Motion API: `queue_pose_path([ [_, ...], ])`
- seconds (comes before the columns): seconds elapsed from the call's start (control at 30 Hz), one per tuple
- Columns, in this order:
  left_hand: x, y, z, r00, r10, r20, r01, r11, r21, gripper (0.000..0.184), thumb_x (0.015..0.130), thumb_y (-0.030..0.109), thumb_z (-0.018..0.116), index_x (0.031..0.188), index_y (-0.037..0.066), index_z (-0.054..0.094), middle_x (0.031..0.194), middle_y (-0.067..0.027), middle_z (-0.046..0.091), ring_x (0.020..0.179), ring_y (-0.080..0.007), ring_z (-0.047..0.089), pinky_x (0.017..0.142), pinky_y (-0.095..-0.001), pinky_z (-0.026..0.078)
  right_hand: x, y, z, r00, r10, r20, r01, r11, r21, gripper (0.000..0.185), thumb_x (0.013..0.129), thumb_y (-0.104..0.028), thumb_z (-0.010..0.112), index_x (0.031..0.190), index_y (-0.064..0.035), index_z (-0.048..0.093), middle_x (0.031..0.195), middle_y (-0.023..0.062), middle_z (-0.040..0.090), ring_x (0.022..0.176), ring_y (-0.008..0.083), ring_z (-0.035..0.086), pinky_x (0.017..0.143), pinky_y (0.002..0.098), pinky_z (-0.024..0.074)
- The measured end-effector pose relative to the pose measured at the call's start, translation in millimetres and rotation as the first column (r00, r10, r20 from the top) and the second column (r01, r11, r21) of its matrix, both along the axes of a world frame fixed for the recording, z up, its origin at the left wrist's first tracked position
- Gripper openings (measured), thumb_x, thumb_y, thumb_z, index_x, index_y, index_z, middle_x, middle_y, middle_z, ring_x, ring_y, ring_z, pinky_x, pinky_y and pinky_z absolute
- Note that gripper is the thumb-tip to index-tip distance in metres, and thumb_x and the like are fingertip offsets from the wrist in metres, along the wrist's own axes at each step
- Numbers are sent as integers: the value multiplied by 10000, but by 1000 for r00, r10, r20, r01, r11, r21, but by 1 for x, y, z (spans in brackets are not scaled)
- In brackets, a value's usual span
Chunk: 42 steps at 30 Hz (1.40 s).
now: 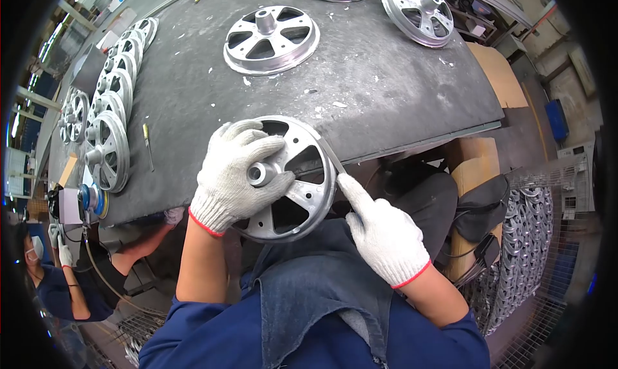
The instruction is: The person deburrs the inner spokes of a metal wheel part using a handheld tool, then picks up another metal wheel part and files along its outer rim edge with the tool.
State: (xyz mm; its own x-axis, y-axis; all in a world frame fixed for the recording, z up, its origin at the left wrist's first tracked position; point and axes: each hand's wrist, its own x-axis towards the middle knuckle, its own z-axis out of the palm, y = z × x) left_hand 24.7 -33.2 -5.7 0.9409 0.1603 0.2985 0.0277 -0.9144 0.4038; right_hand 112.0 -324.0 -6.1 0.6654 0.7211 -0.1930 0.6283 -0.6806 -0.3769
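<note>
A silvery cast-metal spoked wheel (308, 198) is tilted up at the table's near edge, above my lap. My left hand (241, 169), in a white knit glove with red cuff trim, is closed on the wheel, its fingers and thumb around the raised hub. In my right hand (389, 237), gloved likewise, is a flat metal file (331, 154). The index finger lies stretched along the file, whose blade rests against the wheel's right rim. My right palm hides the file's handle.
Another spoked wheel (273, 63) lies farther back on the dark table (187, 79), among metal scraps. More wheels lean in a row (109, 143) at left, near a yellow-handled tool (147, 140). A wire cage of metal parts (524, 240) stands right; a co-worker (74, 285) sits left.
</note>
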Motion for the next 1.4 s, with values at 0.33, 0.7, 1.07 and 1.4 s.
queue_pose_path([
  [0.33, 1, -5, -5, 1000, 12, 19, -11, 999, -49, 525, 749, 175, 880, 1269, 104, 872, 1100, -133, 816, 1184, -358, 756, 1242, -538, 478, 44, 5, 23, 475, -54, -878, 413, 895, 168, 961, 1015, -196, 833, 1835, -54, 353, 1227, 216, 814, 652, 176, 741, 612, 347, 606],
  [0.7, 0, -5, -5, 1000, 0, 25, 1, 999, -45, 537, 749, 159, 874, 1280, 77, 876, 1074, -140, 808, 1129, -348, 749, 1203, -508, 500, 47, -3, 2, 478, -20, -878, 418, 884, 208, 820, 1057, -151, 727, 1815, -105, 419, 1167, 165, 807, 553, 121, 648, 561, 307, 587],
  [1.07, -8, -23, -8, 991, 131, 29, -131, 991, -23, 503, 787, 209, 876, 1275, 85, 876, 1077, -146, 802, 1126, -369, 754, 1291, -587, 416, 48, -6, 17, 592, -80, -802, 348, 923, 164, 995, 956, -236, 883, 1814, -63, 409, 1684, 246, 631, 1266, 334, 795, 1107, 418, 623],
  [1.4, -8, -30, -2, 985, 167, -51, -170, 983, -65, 478, 810, 247, 887, 1257, 75, 873, 1102, -159, 806, 1168, -387, 747, 1274, -602, 409, 4, -6, 11, 951, -32, -309, 62, 994, 89, 725, 1093, -267, 729, 1775, -253, 482, 1087, 241, 802, 965, 474, 798, 898, 563, 650],
])
